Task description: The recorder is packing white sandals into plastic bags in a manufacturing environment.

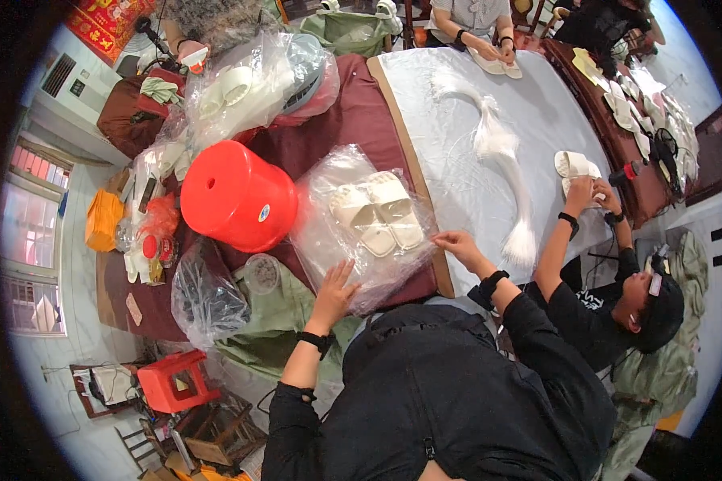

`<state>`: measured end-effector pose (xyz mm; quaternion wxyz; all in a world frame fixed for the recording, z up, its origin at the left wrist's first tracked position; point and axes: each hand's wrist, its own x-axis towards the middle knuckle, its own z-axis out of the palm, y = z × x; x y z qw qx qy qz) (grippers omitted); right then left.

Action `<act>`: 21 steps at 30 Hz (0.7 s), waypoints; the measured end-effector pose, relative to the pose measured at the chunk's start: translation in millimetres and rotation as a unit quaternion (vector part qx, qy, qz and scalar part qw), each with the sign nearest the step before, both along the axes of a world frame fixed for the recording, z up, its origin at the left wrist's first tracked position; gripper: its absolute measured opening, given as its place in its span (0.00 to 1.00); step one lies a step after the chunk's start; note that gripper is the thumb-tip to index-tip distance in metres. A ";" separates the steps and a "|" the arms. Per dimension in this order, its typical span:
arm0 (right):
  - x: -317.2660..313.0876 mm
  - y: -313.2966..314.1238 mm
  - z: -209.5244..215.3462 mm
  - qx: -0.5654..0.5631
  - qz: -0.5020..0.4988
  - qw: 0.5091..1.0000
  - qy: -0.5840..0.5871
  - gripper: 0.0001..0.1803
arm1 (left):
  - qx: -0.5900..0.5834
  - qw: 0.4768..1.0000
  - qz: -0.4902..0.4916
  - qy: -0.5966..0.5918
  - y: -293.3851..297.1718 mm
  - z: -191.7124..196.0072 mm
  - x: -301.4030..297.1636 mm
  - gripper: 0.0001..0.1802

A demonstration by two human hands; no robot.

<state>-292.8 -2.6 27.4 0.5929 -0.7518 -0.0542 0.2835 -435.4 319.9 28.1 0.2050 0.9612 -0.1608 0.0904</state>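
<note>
A pair of cream slippers (393, 210) lies side by side on a stack of clear plastic bags (321, 232). Whether the slippers are inside the top bag or only on it, I cannot tell. My left hand (335, 295) is open, its fingers spread flat over the near left edge of the plastic. At the right edge of the stack, my right hand (463, 248) is closed, thumb and forefinger pinching the rim of a clear plastic bag.
A red plastic bucket (237, 196) sits upside down left of the bags. White fibre strands (497, 144) cross the pale-covered table. On my right, a co-worker's hands (590, 192) hold cream slippers; another person (481, 40) works at the far side. A red stool (176, 381) stands lower left.
</note>
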 end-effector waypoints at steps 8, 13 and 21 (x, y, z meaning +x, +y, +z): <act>1.7 -15.0 -27.0 0.020 -0.032 0.998 0.056 0.13 | -0.152 0.981 0.006 0.123 6.8 -31.8 -8.0 0.10; -1.6 -7.5 -28.3 0.053 -0.042 0.998 0.016 0.13 | -0.183 0.974 0.027 0.134 22.1 -60.2 -17.6 0.12; 7.7 9.9 -46.6 0.018 -0.135 0.991 0.004 0.13 | -0.472 0.824 0.204 0.238 -2.5 -28.4 12.8 0.18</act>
